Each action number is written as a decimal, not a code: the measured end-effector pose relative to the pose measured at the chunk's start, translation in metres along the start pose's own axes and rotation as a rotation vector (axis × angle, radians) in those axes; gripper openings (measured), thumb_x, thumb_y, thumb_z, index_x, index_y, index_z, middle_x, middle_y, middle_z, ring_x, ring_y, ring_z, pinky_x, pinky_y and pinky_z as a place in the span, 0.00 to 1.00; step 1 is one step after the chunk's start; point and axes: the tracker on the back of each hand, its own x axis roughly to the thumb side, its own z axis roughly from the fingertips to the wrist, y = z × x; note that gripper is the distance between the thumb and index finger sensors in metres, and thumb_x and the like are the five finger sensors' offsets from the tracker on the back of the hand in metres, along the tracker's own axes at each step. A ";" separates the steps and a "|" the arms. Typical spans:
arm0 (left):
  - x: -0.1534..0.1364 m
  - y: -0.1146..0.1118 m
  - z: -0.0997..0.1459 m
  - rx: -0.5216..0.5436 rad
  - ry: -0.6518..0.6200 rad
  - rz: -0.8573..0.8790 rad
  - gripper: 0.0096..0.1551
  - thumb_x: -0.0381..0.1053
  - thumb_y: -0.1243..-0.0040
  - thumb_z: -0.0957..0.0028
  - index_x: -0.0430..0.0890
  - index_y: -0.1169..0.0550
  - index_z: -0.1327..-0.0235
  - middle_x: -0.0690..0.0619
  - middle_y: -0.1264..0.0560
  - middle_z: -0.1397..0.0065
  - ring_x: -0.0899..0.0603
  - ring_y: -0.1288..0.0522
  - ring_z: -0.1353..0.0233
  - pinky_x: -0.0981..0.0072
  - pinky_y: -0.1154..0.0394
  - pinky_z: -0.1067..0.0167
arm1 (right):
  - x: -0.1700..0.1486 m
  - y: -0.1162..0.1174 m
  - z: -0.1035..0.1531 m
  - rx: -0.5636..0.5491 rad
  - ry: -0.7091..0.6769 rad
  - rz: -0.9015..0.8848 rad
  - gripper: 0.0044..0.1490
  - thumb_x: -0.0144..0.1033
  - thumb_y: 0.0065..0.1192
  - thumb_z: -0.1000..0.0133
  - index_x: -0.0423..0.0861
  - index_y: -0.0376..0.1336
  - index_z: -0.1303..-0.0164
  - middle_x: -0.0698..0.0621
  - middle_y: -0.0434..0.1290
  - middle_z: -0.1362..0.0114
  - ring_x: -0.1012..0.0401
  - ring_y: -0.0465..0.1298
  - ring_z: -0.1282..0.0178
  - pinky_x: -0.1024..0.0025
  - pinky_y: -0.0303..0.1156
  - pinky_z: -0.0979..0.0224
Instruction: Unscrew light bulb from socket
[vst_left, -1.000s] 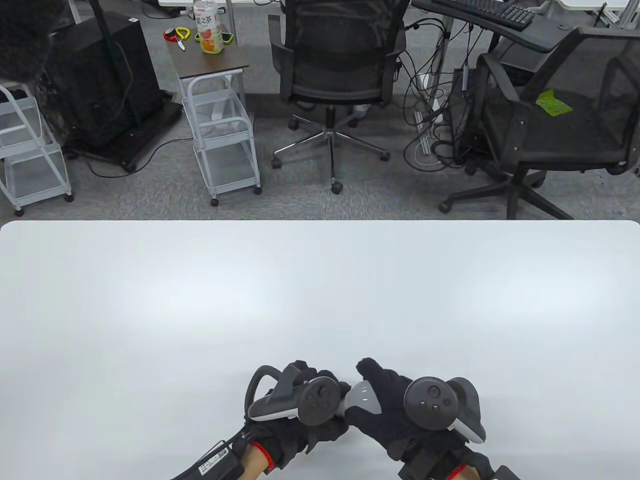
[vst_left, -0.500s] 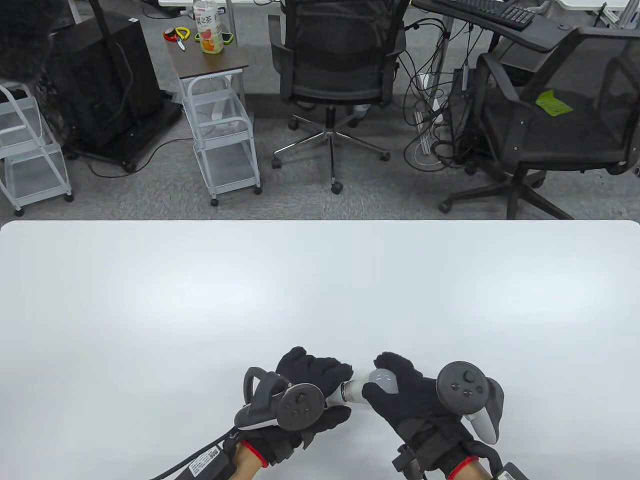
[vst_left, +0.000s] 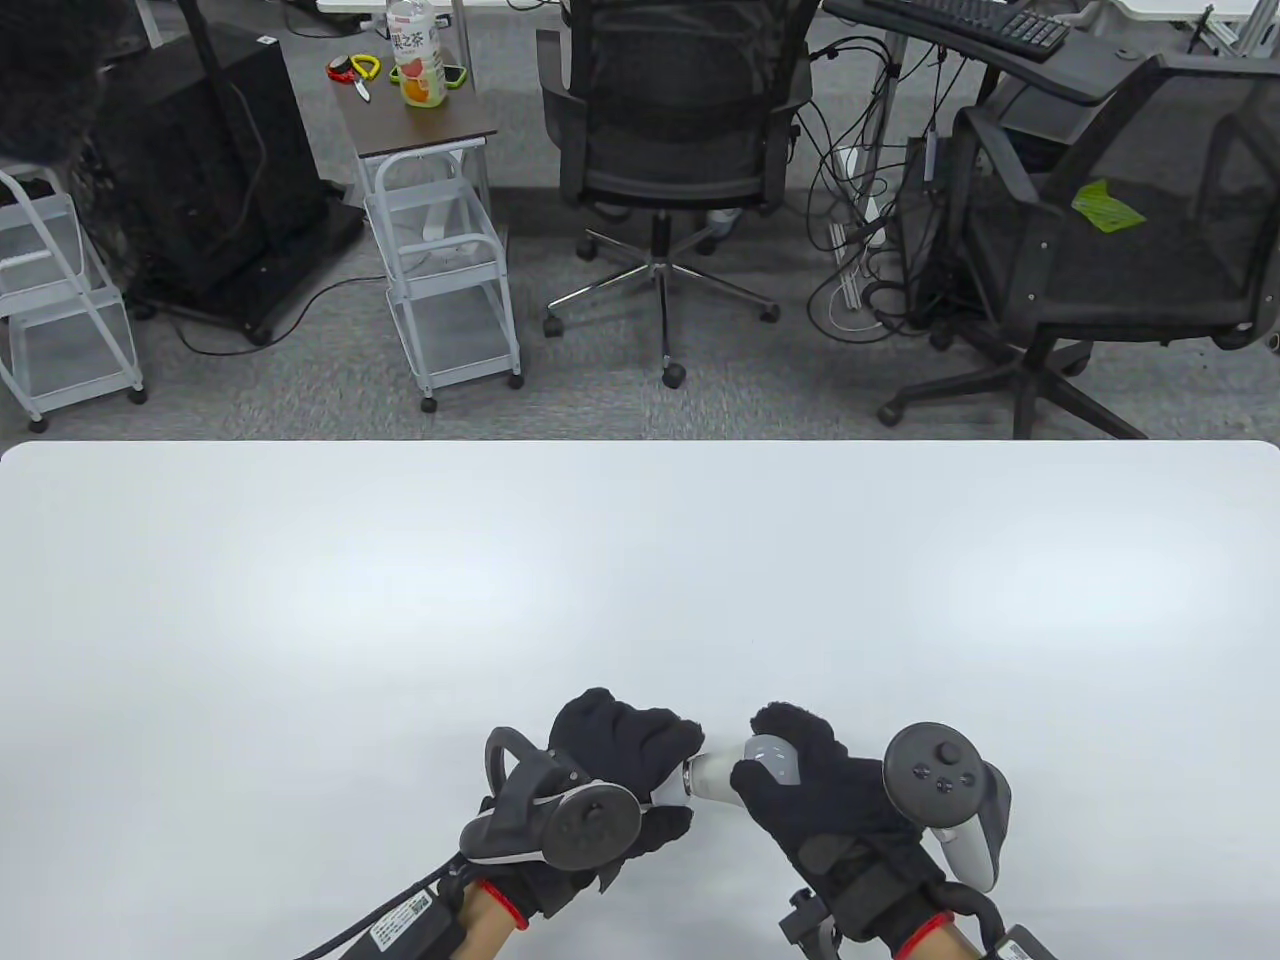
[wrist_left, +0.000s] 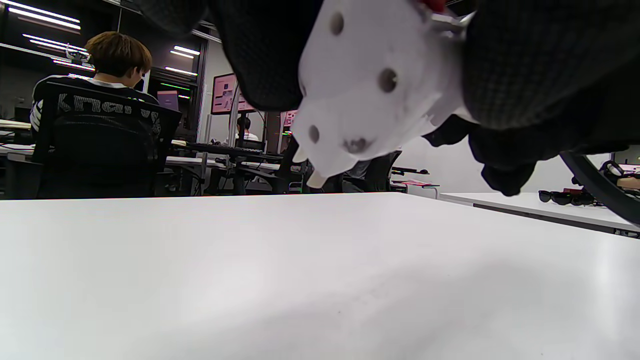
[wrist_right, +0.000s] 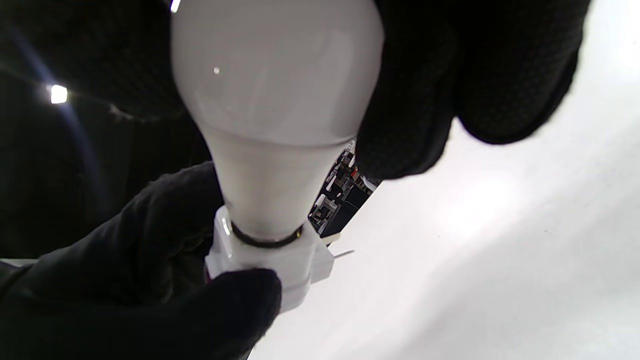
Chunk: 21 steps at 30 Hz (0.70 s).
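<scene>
The white table (vst_left: 400, 620) has both hands near its six o'clock edge. The light bulb (vst_left: 770, 757) lies sideways, nine to three. The right hand (vst_left: 830, 800) wraps the round end; the left hand (vst_left: 610, 760) grips the socket (wrist_right: 270, 260).

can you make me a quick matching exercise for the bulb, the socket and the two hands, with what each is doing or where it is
Column 1:
1. light bulb
2. socket
3. left hand
4. right hand

Column 2:
a. grips the bulb's globe
b. white base, held off the table
c. holds the socket
d. neck seated in the socket

Pairs: 1-d, 2-b, 3-c, 4-a
</scene>
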 end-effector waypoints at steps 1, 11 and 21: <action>0.000 0.001 0.000 0.000 -0.002 0.002 0.43 0.58 0.17 0.61 0.44 0.20 0.32 0.42 0.21 0.28 0.32 0.19 0.33 0.28 0.37 0.28 | 0.000 0.000 0.000 0.003 -0.005 0.001 0.54 0.64 0.70 0.56 0.36 0.58 0.35 0.36 0.76 0.38 0.58 0.86 0.54 0.49 0.83 0.48; 0.002 0.005 0.000 0.010 -0.054 -0.004 0.43 0.59 0.17 0.62 0.40 0.18 0.34 0.39 0.17 0.31 0.31 0.15 0.37 0.28 0.32 0.32 | 0.005 0.001 0.003 0.011 -0.070 0.021 0.53 0.62 0.70 0.56 0.37 0.56 0.34 0.36 0.74 0.36 0.57 0.85 0.51 0.47 0.81 0.45; 0.000 0.008 0.000 -0.005 -0.071 0.055 0.44 0.60 0.19 0.62 0.39 0.18 0.35 0.38 0.16 0.32 0.31 0.15 0.38 0.29 0.31 0.33 | 0.012 0.001 0.006 -0.001 -0.168 0.032 0.53 0.61 0.72 0.57 0.38 0.55 0.33 0.36 0.73 0.35 0.56 0.84 0.49 0.46 0.81 0.43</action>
